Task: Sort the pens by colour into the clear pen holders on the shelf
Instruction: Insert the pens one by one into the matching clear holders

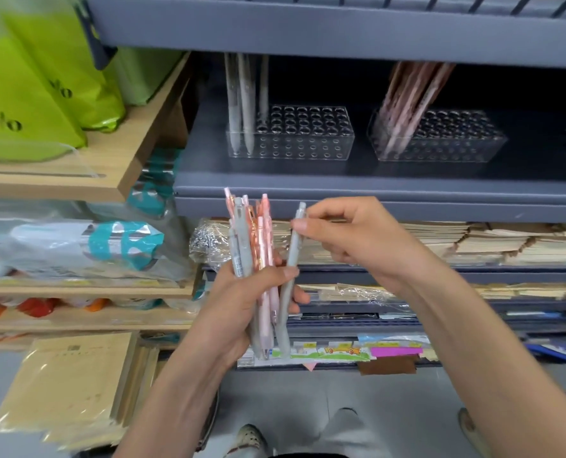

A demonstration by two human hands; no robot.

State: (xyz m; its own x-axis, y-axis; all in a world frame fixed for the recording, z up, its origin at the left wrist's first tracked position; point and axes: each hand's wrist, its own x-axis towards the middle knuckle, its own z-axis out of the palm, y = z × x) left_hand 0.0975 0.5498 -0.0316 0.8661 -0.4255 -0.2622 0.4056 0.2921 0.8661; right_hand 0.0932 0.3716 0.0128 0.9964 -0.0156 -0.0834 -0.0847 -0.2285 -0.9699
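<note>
My left grip (242, 309) is clutching a mixed bundle of pink and grey pens (255, 246) below the shelf's (341, 185) front edge. My right grip (351, 239) is pinching one grey pen (293, 259) by its top. Above, sorted grey pens (242, 104) are standing in the left holder (308, 140) and sorted pink pens (410, 104) in the right holder (457, 140). Most of the sorting, I judge, is waiting.

Grey pens (242, 249) sit among pink pens (265, 239); the shelf (341, 190) is slate grey.
</note>
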